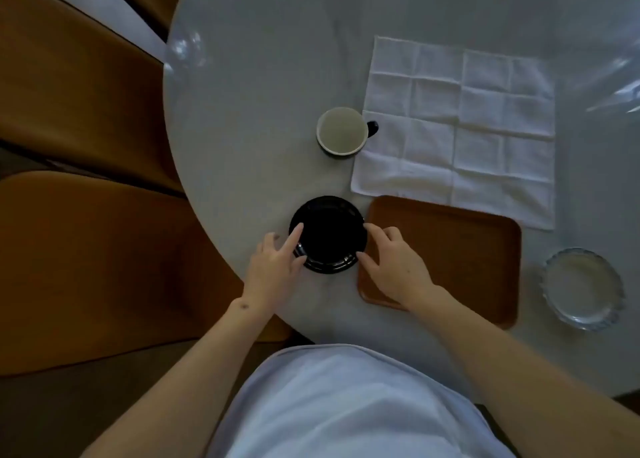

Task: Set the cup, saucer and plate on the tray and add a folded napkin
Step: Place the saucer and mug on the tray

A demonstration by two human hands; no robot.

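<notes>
A black saucer lies on the round grey table, just left of the brown tray. My left hand touches the saucer's left rim with spread fingers. My right hand touches its right rim, resting over the tray's left edge. Whether the saucer is lifted I cannot tell. A cup, dark outside and pale inside, stands farther back with its handle pointing right. A white napkin lies unfolded behind the tray. A clear glass plate with a scalloped rim sits right of the tray.
The grey table has its curved edge close to the saucer on the left. Brown chairs stand to the left of the table. Clear plastic sheeting wrinkles at the far right.
</notes>
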